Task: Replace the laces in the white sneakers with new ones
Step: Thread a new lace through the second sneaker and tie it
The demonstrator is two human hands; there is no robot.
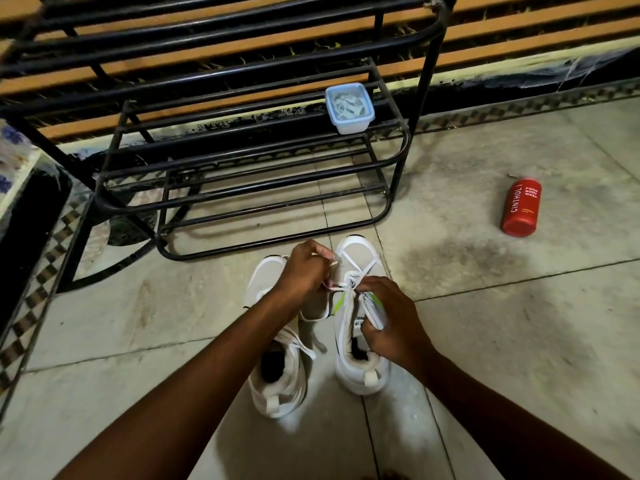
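Two white sneakers stand side by side on the tiled floor, just before a black metal rack [242, 174]. The lace [360, 271] of the right sneaker [362, 341] is being worked near its lower eyelets: it is pinched between the curled fingertips of the left hand [304, 271], while the tongue area is gripped by the right hand [391, 320]. The left sneaker [277, 375] appears loosely laced. Whether this lace is going out or in cannot be told; next, a steady pull through the eyelets seems needed, with the shoe held firm

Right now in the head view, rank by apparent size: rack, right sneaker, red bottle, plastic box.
1. Rack
2. Right sneaker, though it lies nearest the camera
3. Red bottle and plastic box: look alike, unranked
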